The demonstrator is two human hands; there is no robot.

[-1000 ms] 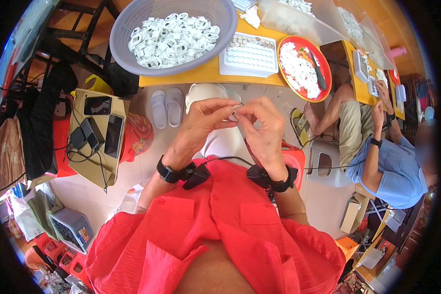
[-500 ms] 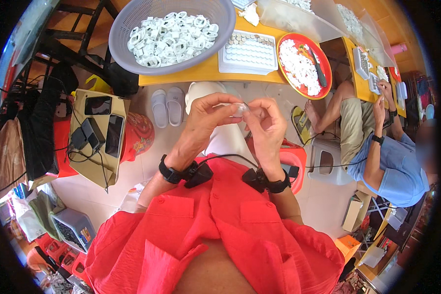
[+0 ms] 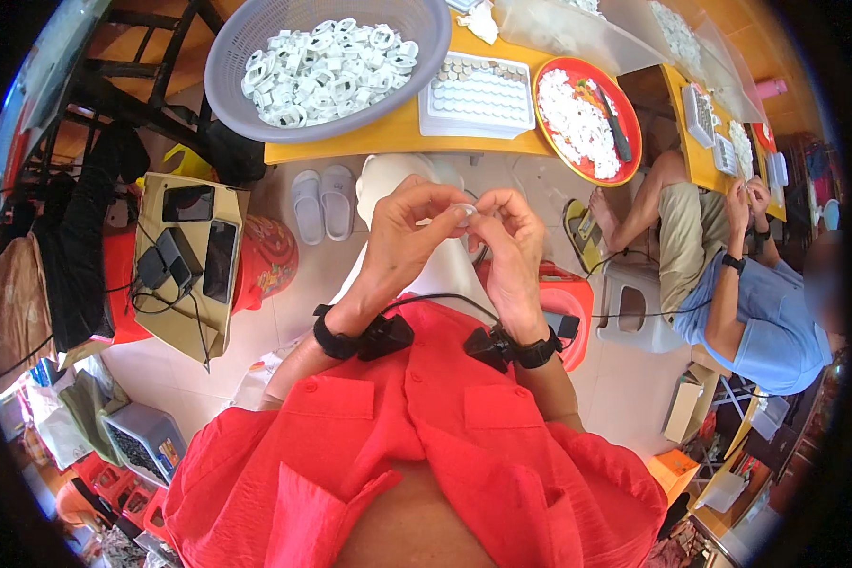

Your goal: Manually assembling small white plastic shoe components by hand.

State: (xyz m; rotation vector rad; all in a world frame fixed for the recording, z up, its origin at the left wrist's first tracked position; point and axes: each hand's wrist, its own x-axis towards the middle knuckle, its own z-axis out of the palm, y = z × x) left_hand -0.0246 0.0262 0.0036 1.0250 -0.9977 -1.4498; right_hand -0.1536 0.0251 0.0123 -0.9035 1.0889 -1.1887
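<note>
Between my fingertips, above my lap, is a small white plastic piece (image 3: 465, 212). My left hand (image 3: 415, 225) pinches it from the left with thumb and bent fingers. From the other side my right hand (image 3: 507, 233) has its thumb and forefinger closed against the same piece. Its exact shape is mostly covered by my fingers. Ahead of my hands on the yellow table (image 3: 331, 151) stand a grey basket (image 3: 232, 109) heaped with white plastic parts (image 3: 331, 71), a white tray (image 3: 473, 112) with round coin-like pieces in its far rows, and a red plate (image 3: 634, 142) of small white bits.
A knife (image 3: 617, 133) lies on the plate. At right, a person in a blue shirt (image 3: 762, 322) works at another table. Left of me, a cardboard box lid (image 3: 175, 322) holds phones and chargers. Grey slippers (image 3: 324, 204) lie on the floor. A thin cable crosses towards the right.
Both my hands have shifted slightly, and the right fingers have curled closer around the white piece. At right, the other person's hands have come together lower down, away from their tray.
</note>
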